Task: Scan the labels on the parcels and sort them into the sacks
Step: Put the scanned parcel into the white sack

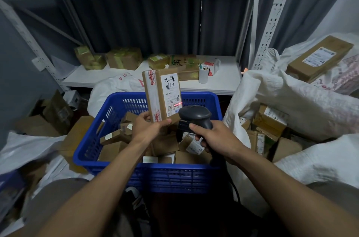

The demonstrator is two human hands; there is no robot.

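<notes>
The parcel (pixel 153 93) is a tall brown cardboard box with a strip of white tape printed in red along its left side. On its front is a white label (pixel 171 92) with black handwriting, and a thin red line of light (pixel 178 103) lies across the lower part of the label. The parcel stands upright above the far part of the blue basket (pixel 87 139).

The left hand (pixel 149 127) holds the parcel at its bottom end, with the fingers and thumb pinching it. The fingers of the right hand (pixel 215 137) are wrapped around the handle of a black scanner (pixel 194 115), and its head is just beside the label.

The basket contains many small brown parcels (pixel 114 146), lying mixed. At the right, an open white sack (pixel 291 99) contains more boxes (pixel 272 118). Another white sack (pixel 29 147) lies at the left.
</notes>
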